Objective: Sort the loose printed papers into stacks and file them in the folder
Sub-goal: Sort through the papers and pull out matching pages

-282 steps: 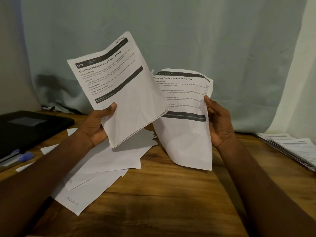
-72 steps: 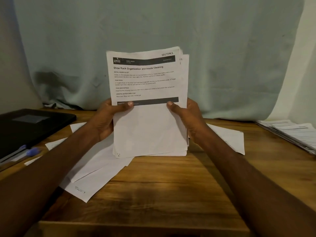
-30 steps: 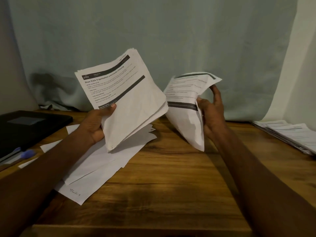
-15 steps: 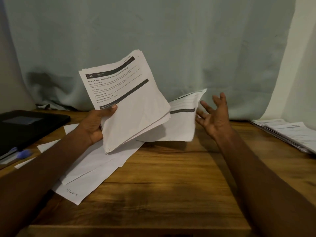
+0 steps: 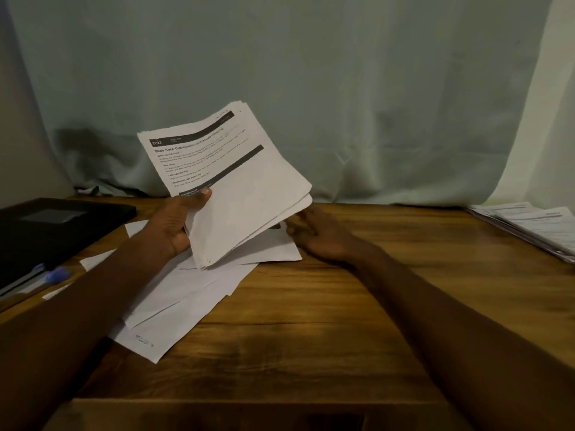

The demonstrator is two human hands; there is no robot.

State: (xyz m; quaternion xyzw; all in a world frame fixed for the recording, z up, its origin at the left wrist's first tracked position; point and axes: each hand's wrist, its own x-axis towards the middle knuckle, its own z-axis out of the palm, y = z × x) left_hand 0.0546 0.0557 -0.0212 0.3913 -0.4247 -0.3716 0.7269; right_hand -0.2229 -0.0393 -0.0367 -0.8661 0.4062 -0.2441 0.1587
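My left hand (image 5: 174,225) grips a stack of printed papers (image 5: 249,194) by its lower left edge and holds it tilted above the table; the top sheet is headed "Shoe Rack". My right hand (image 5: 323,237) lies low beside the stack's right corner. Its fingertips rest on a loose sheet (image 5: 273,250) on the table and are partly hidden under the stack. More loose papers (image 5: 186,293) lie fanned out, blank side up, beneath my left forearm. The black folder (image 5: 56,225) lies closed at the far left.
A blue-capped pen (image 5: 57,275) lies in front of the folder. A second pile of printed sheets (image 5: 535,228) sits at the table's right edge. The wooden table (image 5: 342,321) ends at a pale curtain (image 5: 342,88) behind.
My right hand let go of the single sheet, which dropped onto the loose papers. The hand then came down and left to the sheet under the stack. The left hand's stack barely moved.
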